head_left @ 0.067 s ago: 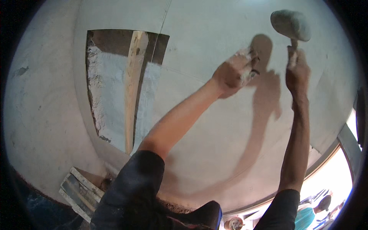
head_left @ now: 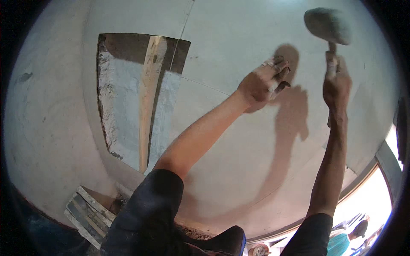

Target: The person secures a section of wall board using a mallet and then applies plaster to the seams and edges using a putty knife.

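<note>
My left hand (head_left: 267, 83), dusted white, is raised at the grey wall panel (head_left: 222, 141), its fingers curled around something small and dark that I cannot make out. My right hand (head_left: 337, 87) grips the short handle of a mallet (head_left: 326, 25), whose grey rounded head is blurred and held high to the right of the left hand. Both forearms cast shadows on the panel. To the left, a rough-edged rectangular opening (head_left: 116, 45) has a pale wooden batten (head_left: 147, 98) standing upright across it.
A dusty trough-like wooden frame (head_left: 78, 219) rests low at the left against the wall (head_left: 45, 128). At lower right, a co-worker in a teal top and dark cap (head_left: 339, 241) is by a bright opening (head_left: 369, 192), near a round container (head_left: 259, 249).
The mallet and my right hand have shifted slightly to the right, and the mallet's head is a little higher. My left hand moved a few pixels rightward, still at the panel.
</note>
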The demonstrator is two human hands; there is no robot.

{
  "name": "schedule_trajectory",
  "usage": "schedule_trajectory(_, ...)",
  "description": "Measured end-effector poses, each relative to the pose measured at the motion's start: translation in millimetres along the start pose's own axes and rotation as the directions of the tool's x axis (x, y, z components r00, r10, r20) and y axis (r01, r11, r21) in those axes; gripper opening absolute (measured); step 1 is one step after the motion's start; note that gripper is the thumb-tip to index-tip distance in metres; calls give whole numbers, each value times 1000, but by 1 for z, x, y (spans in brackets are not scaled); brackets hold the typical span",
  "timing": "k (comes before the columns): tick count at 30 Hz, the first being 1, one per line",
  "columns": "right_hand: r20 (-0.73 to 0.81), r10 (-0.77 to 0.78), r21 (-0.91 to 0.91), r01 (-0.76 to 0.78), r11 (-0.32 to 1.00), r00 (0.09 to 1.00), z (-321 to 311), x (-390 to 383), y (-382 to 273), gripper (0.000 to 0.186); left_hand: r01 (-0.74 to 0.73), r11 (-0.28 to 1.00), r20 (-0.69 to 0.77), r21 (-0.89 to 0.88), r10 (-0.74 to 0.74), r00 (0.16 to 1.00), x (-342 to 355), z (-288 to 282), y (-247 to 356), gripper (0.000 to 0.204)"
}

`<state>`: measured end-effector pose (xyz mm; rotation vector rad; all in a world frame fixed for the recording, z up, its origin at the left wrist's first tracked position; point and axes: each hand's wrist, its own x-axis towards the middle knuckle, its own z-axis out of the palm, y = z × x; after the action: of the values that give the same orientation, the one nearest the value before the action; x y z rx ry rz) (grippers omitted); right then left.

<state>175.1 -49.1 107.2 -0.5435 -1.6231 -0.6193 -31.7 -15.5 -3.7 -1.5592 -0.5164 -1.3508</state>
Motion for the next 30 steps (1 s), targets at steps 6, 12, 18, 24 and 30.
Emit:
schedule_trajectory(6, 203, 18, -280, 40, 959, 979, 37, -5, -4, 32, 75, 997, 12, -37, -74, 997, -4, 9, 19, 42)
schedule_trajectory(12, -100, -226, 92, 235, 968, 969, 39, -2, -38, 35, -80, 993, -104, 88, 89, 991, -9, 8, -6, 48)
schedule_trajectory(18, 149, -146, -9, 149, 989, 978, 31, -8, -47, 31, 186, 982, 57, -20, -184, 981, -35, -14, 12, 58)
schedule_trajectory(24, 273, -202, -73, 230, 971, 941, 57, -25, -58, 31, 137, 989, 14, 56, -138, 990, -39, -12, 9, 61)
schedule_trajectory(30, 16, -387, 268, 369, 890, 922, 43, -24, -90, 32, 115, 983, 57, 143, -124, 991, -42, -16, 8, 68)
